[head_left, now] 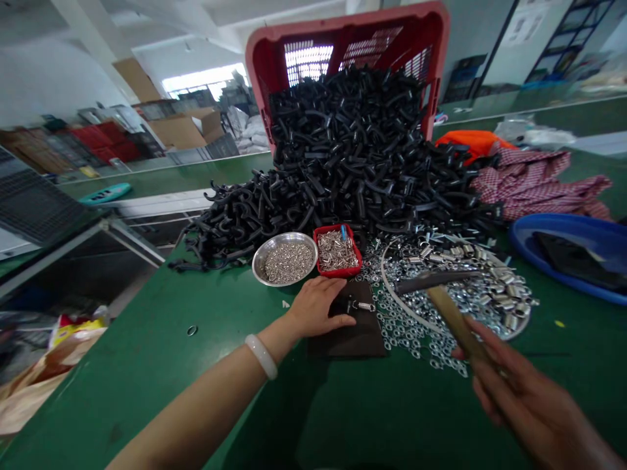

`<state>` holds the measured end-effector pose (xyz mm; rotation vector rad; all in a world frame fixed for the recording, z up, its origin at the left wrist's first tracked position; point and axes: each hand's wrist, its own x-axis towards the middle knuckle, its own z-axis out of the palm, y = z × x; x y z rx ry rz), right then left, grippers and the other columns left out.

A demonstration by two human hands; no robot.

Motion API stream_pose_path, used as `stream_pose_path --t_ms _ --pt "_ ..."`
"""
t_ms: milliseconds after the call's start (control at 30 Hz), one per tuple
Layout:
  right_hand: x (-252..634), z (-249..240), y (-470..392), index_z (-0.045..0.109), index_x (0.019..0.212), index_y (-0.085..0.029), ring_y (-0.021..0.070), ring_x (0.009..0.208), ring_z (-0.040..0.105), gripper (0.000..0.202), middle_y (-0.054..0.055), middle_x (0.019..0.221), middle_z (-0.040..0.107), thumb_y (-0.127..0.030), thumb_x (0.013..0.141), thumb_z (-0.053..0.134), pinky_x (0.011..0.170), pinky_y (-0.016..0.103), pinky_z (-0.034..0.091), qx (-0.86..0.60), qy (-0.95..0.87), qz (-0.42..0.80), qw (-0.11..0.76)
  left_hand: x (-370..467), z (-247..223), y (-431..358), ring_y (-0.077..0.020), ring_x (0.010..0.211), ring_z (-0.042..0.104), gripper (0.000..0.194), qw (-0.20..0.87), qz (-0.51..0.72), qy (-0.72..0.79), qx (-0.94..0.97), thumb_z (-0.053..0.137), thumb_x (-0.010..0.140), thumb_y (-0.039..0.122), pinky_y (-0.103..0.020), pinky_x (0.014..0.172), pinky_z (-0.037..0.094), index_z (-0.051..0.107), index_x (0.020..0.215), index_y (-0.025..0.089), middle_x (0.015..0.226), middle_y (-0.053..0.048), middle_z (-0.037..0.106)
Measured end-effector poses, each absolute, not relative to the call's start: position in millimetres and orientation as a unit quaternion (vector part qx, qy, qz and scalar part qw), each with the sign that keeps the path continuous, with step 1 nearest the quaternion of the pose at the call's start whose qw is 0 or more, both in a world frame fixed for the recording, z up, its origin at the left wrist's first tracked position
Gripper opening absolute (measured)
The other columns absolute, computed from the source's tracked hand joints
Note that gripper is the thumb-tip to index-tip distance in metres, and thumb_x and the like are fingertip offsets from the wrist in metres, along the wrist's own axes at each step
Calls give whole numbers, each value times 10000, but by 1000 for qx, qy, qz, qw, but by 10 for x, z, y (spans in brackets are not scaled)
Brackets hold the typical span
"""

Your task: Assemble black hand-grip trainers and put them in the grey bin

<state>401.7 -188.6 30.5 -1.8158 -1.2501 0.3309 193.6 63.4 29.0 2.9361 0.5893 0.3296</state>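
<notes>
My left hand (pixel 321 307) reaches over a dark pad (pixel 362 336), its thumb and fingers apart, beside a small black part (pixel 349 304) with a spring (pixel 364 305) at its right. Whether the fingertips touch the black part cannot be made out. My right hand (pixel 514 378) is wrapped round the wooden handle of a hammer (pixel 438 282), raised over the table to the right of the pad. Just behind my left hand stand a metal bowl (pixel 289 261) of small rings and a red tray (pixel 337 251) of small metal pins.
A red crate (pixel 347 23) spills a large heap of black parts (pixel 343 150) across the back. Springs and small metal pieces fill a round tray (pixel 418 320) and spread around it. A blue basin (pixel 578 287) and checked cloth (pixel 529 183) lie right; one ring (pixel 192 331) lies left.
</notes>
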Motion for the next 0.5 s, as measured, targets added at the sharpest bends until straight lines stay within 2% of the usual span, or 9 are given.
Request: stream_pose_path --t_ms 67,133,167,300,400,500 --pt "3856 289 -1649 277 1364 -357 141 612 634 515 28 1032 647 -277 873 410 527 251 555 -684 -602 111 397 1858 280 650 -273 1106 440 871 87 88 202 972 510 605 732 -417 956 316 429 1256 158 1226 -100 520" --pt "3774 270 -1427 303 1362 -327 200 891 626 508 43 1147 596 -250 868 392 754 348 539 -655 -665 71 352 1828 238 659 -268 1068 460 829 101 85 209 969 547 576 720 -414 931 328 478 1202 181 1176 -87 545" --pt "3761 266 -1333 323 1357 -307 218 944 608 498 53 1151 592 -246 866 379 798 384 518 -653 -680 64 328 1829 210 661 -259 1045 471 777 106 91 214 967 559 581 701 -406 912 338 503 1167 193 1149 -77 556" --pt "3792 364 -1141 305 1368 -268 219 903 620 498 64 1097 620 -241 872 346 795 408 516 -656 -706 101 247 1884 118 650 -242 960 497 679 122 123 243 954 610 548 657 -379 843 357 557 1062 217 1044 -51 588" --pt "3782 499 -1162 275 1376 -296 219 995 584 527 42 1224 543 -248 863 389 861 401 485 -651 -695 60 300 1911 100 644 -243 941 499 681 128 131 259 948 629 514 660 -374 832 347 575 1030 220 1022 -54 595" --pt "3738 515 -1192 328 1354 -294 227 1015 573 522 34 1234 534 -242 842 414 878 410 471 -666 -666 56 331 1907 103 654 -239 930 502 695 132 138 260 946 621 507 683 -367 818 348 578 1017 213 1010 -56 597"
